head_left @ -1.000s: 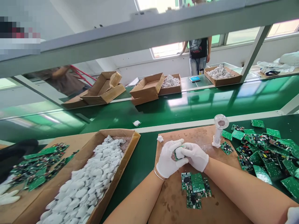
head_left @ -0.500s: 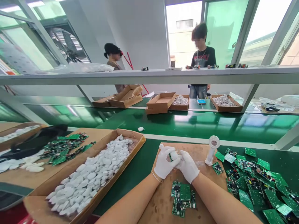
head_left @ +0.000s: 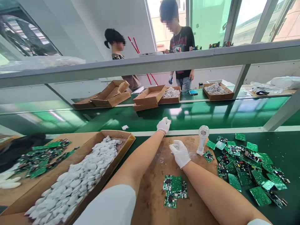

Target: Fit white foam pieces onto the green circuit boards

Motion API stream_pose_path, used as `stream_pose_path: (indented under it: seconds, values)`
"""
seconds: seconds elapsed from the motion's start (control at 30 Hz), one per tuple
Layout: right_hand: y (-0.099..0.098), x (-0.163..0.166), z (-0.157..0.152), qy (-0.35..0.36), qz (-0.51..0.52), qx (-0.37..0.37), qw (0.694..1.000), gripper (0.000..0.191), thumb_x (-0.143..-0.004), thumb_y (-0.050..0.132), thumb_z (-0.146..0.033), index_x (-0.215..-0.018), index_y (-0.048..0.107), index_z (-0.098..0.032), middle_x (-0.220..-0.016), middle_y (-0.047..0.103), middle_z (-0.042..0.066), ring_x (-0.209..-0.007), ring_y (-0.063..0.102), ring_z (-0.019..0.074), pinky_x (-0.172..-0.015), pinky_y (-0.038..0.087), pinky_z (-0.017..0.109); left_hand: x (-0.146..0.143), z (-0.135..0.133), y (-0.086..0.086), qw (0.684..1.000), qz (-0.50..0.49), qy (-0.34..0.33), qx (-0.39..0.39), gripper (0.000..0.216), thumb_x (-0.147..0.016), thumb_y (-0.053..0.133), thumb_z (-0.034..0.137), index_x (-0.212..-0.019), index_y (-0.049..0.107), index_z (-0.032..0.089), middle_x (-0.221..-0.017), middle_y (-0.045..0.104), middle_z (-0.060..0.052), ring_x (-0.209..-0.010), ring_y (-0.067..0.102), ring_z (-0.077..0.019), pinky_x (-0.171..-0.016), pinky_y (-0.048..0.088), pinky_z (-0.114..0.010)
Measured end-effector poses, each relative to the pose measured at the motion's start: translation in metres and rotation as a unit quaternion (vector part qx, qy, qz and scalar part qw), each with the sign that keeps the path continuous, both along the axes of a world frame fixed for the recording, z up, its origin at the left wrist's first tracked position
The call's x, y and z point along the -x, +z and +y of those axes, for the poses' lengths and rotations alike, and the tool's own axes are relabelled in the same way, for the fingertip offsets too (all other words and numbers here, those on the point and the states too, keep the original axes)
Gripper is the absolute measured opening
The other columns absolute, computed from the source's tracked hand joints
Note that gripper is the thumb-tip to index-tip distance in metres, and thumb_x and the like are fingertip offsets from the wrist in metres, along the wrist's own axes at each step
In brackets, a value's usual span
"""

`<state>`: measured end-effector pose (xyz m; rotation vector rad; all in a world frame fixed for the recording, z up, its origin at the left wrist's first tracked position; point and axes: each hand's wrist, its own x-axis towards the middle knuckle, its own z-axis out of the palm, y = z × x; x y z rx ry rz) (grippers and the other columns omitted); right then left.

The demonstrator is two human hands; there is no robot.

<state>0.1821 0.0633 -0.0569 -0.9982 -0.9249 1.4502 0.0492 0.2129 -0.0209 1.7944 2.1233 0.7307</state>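
Observation:
My left hand (head_left: 164,125), in a white glove, reaches out over the green conveyor belt (head_left: 187,118) just past the worktop. Its fingers are closed, and a tiny reddish bit shows at their tips; the rest of what they hold is hidden. Over the cardboard sheet (head_left: 152,193) is my right hand (head_left: 180,153), gloved too, with fingers curled in towards the thumb; whatever is between them cannot be made out. Below it lie several green circuit boards (head_left: 175,189), grouped together. A clear plastic stand with a round head (head_left: 202,140) stands upright to its right.
A cardboard tray (head_left: 130,139) of white rounded pieces (head_left: 77,178) is at left, with piled boards (head_left: 44,156) beyond. More circuit boards (head_left: 248,168) spread at right. One small white piece (head_left: 125,127) lies on the belt. Two people stand behind the overhead shelf (head_left: 131,65).
My hands have come apart from the white piece with green they held together. The left has stretched forward over the belt; the right stays above the cardboard. The view has shifted right.

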Motion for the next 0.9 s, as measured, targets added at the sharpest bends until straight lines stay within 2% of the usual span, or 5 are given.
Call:
stream_pose_path:
  seconds: [0.23,0.47,0.73,0.8,0.9]
  values:
    - [0.001,0.0,-0.001,0.025,-0.016,0.001,1.0,0.039,-0.064,0.071,-0.029,-0.099,0.055,-0.02,-0.069,0.061,-0.003,-0.061,0.058,0.0139,-0.059,0.048,0.028,0.026,-0.024,0.0,0.991,0.103,-0.022,0.078,0.07,-0.079,0.058,0.054,-0.136,0.045,0.015,-0.146,0.042,-0.02,-0.129,0.046,-0.0366,-0.1,0.038,-0.039]
    - [-0.002,-0.001,0.002,0.039,-0.024,0.003,0.999,0.036,-0.064,0.071,-0.027,-0.096,0.057,-0.019,-0.068,0.063,-0.003,-0.059,0.057,0.0137,-0.061,0.047,0.029,0.088,-0.118,0.006,0.983,0.141,-0.056,0.102,0.042,-0.075,0.061,0.033,-0.114,0.065,0.018,-0.115,0.069,-0.011,-0.106,0.063,-0.0275,-0.091,0.045,-0.031]
    - [0.01,-0.005,-0.006,0.128,0.056,-0.001,0.99,0.053,-0.06,0.079,-0.029,-0.107,0.057,-0.021,-0.102,0.069,0.006,-0.083,0.065,0.0163,-0.074,0.05,0.029,0.028,-0.177,0.016,0.984,0.125,-0.127,-0.022,0.041,-0.082,0.058,0.037,-0.12,0.059,0.023,-0.113,0.067,-0.007,-0.106,0.061,-0.0243,-0.095,0.044,-0.034]
    - [0.016,-0.006,-0.011,0.183,0.108,0.009,0.977,0.048,-0.063,0.079,-0.032,-0.105,0.06,-0.019,-0.097,0.07,0.007,-0.085,0.065,0.018,-0.073,0.05,0.03,0.014,-0.19,0.019,0.979,0.117,-0.158,-0.047,0.048,-0.079,0.062,0.038,-0.125,0.056,0.024,-0.11,0.067,-0.008,-0.106,0.06,-0.0264,-0.096,0.044,-0.038]
    - [0.017,-0.007,-0.011,0.159,0.126,0.023,0.979,0.044,-0.064,0.08,-0.034,-0.1,0.062,-0.018,-0.081,0.07,0.005,-0.076,0.064,0.0169,-0.066,0.048,0.028,0.007,-0.207,0.023,0.976,0.091,-0.17,-0.101,0.059,-0.074,0.069,0.035,-0.128,0.052,0.02,-0.117,0.064,-0.012,-0.111,0.058,-0.0303,-0.097,0.045,-0.044]
